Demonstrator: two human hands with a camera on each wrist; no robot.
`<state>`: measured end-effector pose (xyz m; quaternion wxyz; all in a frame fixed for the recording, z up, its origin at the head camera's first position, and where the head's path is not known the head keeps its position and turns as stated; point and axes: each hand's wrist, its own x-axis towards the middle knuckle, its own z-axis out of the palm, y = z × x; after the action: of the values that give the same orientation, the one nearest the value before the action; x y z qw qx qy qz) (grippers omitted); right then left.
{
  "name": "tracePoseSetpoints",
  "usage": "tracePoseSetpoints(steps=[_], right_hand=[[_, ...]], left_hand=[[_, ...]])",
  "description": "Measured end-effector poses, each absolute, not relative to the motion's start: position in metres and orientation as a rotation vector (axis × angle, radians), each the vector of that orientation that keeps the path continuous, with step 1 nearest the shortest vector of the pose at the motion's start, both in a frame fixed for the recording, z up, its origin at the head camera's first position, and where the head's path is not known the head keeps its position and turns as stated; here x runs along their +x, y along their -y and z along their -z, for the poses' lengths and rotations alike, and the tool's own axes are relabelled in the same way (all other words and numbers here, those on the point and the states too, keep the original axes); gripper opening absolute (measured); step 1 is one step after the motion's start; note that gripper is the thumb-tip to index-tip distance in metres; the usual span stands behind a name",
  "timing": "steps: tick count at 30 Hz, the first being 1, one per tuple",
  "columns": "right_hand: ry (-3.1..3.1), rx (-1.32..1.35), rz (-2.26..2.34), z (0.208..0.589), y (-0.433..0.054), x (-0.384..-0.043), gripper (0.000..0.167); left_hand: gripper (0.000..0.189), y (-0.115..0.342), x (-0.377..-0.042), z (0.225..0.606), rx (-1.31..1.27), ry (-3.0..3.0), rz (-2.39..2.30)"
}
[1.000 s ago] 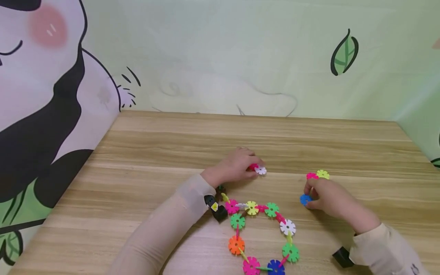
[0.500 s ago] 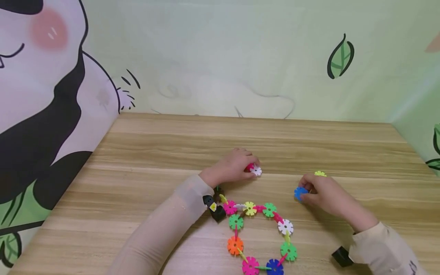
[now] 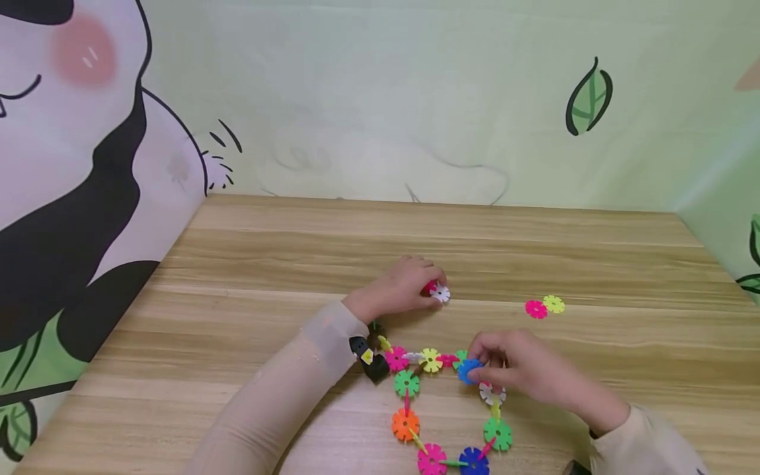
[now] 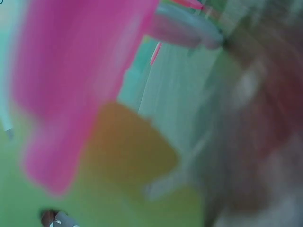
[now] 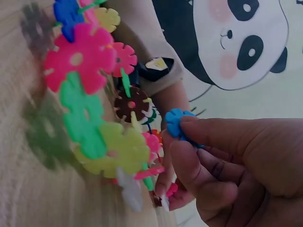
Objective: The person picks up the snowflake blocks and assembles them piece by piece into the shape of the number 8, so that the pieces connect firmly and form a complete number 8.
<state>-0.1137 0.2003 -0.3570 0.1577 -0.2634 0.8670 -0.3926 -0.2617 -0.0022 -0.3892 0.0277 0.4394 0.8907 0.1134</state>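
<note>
My right hand [image 3: 525, 366] pinches a blue snowflake disc [image 3: 468, 371] between thumb and index finger. It is above the top right part of a chain of joined discs, partly covering a green disc [image 3: 459, 357] and a white disc [image 3: 492, 394]. Farther back, my left hand [image 3: 399, 287] holds a notched white disc [image 3: 440, 293] beside a pink one [image 3: 429, 288]; its fingers partly hide both. The right wrist view shows the blue disc [image 5: 176, 122] at my fingertips. Large blurred pink and orange pieces [image 4: 80, 71] fill much of the left wrist view.
A pink disc [image 3: 536, 309] and a yellow disc [image 3: 554, 304] lie side by side on the wooden table [image 3: 285, 244], right of the hands. The chain forms a loop, with an orange disc [image 3: 406, 425] on its left side. A painted wall [image 3: 368, 99] stands behind.
My right hand has carried the blue disc left and nearer, from beside the pink and yellow discs to over the chain. The left hand has hardly moved.
</note>
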Motion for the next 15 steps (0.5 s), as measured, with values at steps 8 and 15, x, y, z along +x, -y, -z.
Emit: tracePoseSetpoints(steps=[8, 15], right_hand=[[-2.587, -0.709, 0.91, 0.357, -0.195, -0.12, 0.008], [-2.734, -0.66, 0.803, 0.355, -0.198, -0.137, 0.009]], left_hand=[[0.031, 0.003, -0.264, 0.388, 1.368, -2.739, -0.364], [0.031, 0.004, -0.266, 0.388, 1.318, -2.738, -0.395]])
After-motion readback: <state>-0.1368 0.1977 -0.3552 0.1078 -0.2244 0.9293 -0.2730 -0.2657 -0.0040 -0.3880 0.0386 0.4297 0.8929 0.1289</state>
